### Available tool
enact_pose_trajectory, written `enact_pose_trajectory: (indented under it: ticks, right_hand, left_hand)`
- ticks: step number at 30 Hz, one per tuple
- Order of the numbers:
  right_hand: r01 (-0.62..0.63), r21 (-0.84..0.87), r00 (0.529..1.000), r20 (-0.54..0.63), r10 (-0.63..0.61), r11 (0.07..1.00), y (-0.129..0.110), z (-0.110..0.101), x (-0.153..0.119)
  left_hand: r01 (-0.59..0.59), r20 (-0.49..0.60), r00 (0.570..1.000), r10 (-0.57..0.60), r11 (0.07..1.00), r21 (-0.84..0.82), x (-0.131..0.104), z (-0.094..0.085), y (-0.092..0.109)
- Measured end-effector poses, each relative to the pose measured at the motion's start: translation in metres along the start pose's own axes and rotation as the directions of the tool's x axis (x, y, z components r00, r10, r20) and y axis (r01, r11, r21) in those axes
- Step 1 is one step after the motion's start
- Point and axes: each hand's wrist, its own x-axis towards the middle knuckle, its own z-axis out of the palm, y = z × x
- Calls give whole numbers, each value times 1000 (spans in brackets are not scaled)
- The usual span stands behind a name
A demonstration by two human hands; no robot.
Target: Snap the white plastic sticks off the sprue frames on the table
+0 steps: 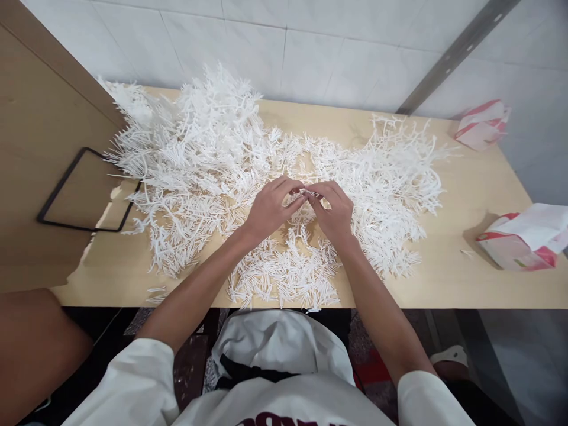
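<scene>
Both my hands meet at the middle of the table, fingertips close together over the white plastic pieces. My left hand [273,204] is closed in a pinch on a small white plastic sprig [306,192]. Thumb and fingers of my right hand [335,213] also pinch at this sprig, which is mostly hidden by the fingertips. Thin, branching white sprigs lie all around: a tall heap [190,142] at the left, a lower heap [386,171] at the right, and a flatter spread of short pieces [286,275] below my hands, by the front edge.
A brown board [44,100] stands at the left, with a black rectangular frame [61,184] by it. Two pink-and-white packs, one near [523,236] and one farther back [483,125], sit at the right. A metal upright [457,56] rises behind the table [452,266]. Someone's bare limb [39,355] shows lower left.
</scene>
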Motion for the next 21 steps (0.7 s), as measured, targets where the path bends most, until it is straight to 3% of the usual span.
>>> enact_pose_trajectory:
  ticks: [8, 13, 21]
  right_hand:
    - [-31, 80, 999, -25, 33, 996, -14, 4, -1]
    - [-178, 182, 984, 4, 180, 967, -16, 5, 0]
    - [-203, 162, 975, 127, 184, 966, -10, 1, 3]
  left_hand:
    - [69, -15, 998, -68, 995, 75, 0, 1, 0]
    - [-62, -67, 994, 81, 968, 244, -2, 5, -5]
    - [-113, -149, 976, 162, 950, 291, -4, 6, -9]
